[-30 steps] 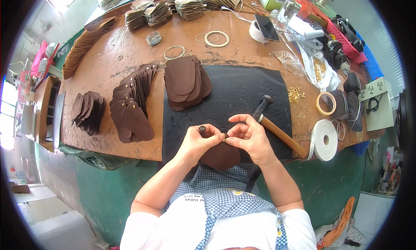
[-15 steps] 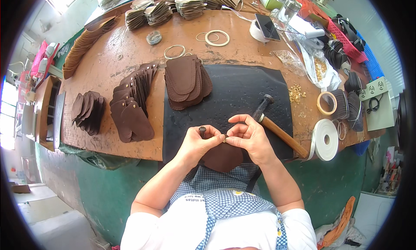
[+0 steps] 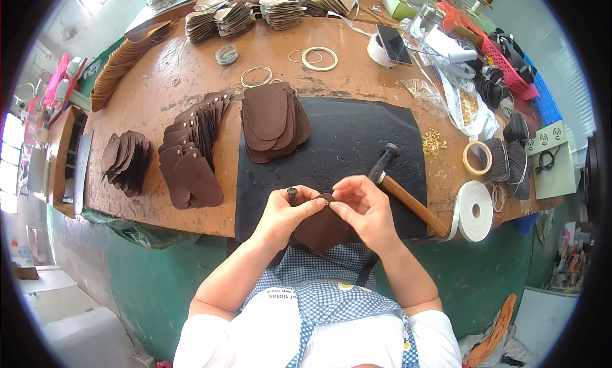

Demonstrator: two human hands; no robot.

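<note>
Over the near edge of the black mat, my left hand is closed on a dark brown leather piece. A short dark metal rod with a round head, like a setting punch, stands up out of the same hand. Close by, my right hand pinches the leather's upper edge between thumb and forefinger, its other fingers curled loosely. A small gold stud shows on the leather between the two thumbs. To the right, a wooden-handled hammer lies across the mat.
Stacked brown leather pieces rest on the mat; a studded row and another pile lie left. Loose gold fittings, a white tape roll, a tan tape roll and a phone are right. The table's front edge curves near me.
The leather's upper tip now shows above my fingertips, and the gold stud is plainer to see. My right fingers have shifted slightly. The whole view has moved a little.
</note>
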